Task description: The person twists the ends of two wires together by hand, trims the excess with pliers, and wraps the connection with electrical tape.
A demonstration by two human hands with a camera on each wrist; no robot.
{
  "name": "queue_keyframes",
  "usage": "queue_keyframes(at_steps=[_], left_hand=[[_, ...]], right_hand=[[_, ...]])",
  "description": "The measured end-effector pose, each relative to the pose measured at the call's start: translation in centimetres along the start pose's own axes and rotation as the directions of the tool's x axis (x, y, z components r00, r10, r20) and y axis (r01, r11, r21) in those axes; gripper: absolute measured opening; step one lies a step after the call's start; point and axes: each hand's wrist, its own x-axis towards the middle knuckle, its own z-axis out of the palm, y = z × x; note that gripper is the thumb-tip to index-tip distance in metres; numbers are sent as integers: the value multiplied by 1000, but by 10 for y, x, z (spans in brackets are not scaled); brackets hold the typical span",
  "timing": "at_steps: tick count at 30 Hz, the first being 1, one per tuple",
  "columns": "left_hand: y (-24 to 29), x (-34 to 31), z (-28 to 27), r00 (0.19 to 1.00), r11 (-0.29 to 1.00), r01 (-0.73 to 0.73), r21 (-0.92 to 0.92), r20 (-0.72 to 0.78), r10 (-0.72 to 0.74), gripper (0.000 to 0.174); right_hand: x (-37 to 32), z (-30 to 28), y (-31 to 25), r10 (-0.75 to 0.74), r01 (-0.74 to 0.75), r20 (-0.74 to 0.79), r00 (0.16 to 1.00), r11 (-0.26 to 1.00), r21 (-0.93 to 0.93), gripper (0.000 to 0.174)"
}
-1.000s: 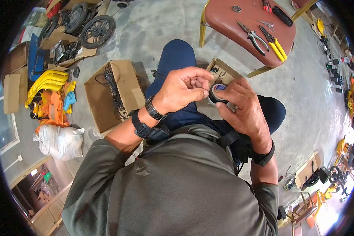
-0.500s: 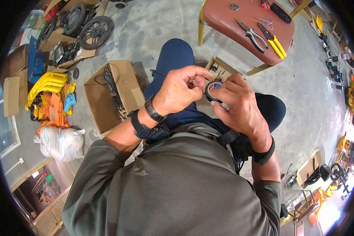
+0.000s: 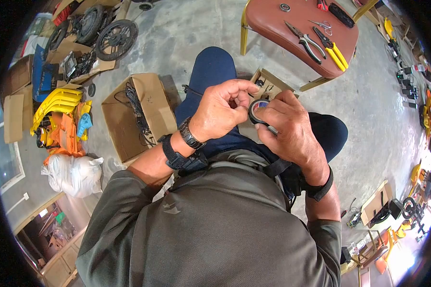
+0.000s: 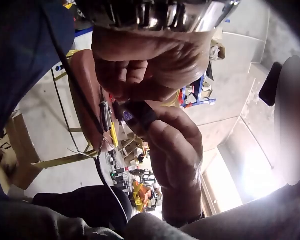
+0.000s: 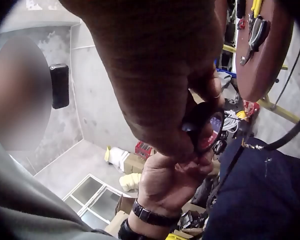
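Note:
My right hand (image 3: 289, 123) grips a roll of black electrical tape (image 3: 252, 114) with a printed label in its core, thumb and fingers round the ring. From the other side my left hand (image 3: 220, 110) bends its fingers in, thumb tip and fingertips pinching at the roll's near edge. The left wrist view has the tape (image 4: 146, 114) between both hands, the left fingertips partly hidden. A black cable (image 5: 292, 127) runs by the thigh to a bare twisted wire joint (image 5: 252, 146), which neither hand holds.
A brown padded chair (image 3: 273, 28) ahead bears pliers (image 3: 305, 42), yellow-handled cutters (image 3: 333, 50), small scissors and a bearing. Open cardboard boxes stand at the left (image 3: 160, 105) and between the knees (image 3: 273, 81). Yellow and orange panels (image 3: 57, 107) and wheels lie farther left.
The tape roll has shifted slightly left with my right hand, closer to the left thumb, and turned a little. The left hand has barely moved.

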Motion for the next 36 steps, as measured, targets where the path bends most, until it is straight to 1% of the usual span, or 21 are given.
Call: queue_keyframes(at_steps=[3,6,12,15,21,27,30,33,36], left_hand=[[1,-1,-1,1000,999,9,-43,14,-8,49],[-1,0,-1,1000,999,-6,-44,-23,5,49],[-3,-1,-9,1000,990,12,-138,-27,-16,45],[4,0,-5,999,995,36,-97,-37,-40,44],[2,-2,-5,998,989,58,-134,5,-58,41],[3,-3,-6,997,996,75,-48,13,-74,42],[3,-2,-6,999,998,45,-48,22,-44,44],[3,-2,-1,999,999,39,-12,-25,-39,46],[3,-2,-1,999,1000,29,-11,-23,-30,47]], right_hand=[[-1,-1,0,20,-21,23,1000,1000,7,24],[-2,-1,3,23,-23,-26,999,1000,19,24],[-1,-11,4,79,-78,-28,997,997,15,24],[0,-10,4,45,-45,-14,999,999,19,25],[-1,-6,2,39,-39,-8,999,999,28,24],[-1,-4,2,27,-28,8,1000,999,21,24],[0,-4,1,23,-23,6,1000,1000,20,24],[0,-4,1,24,-24,21,999,1000,2,23],[0,-2,3,11,-11,17,1000,1000,6,23]])
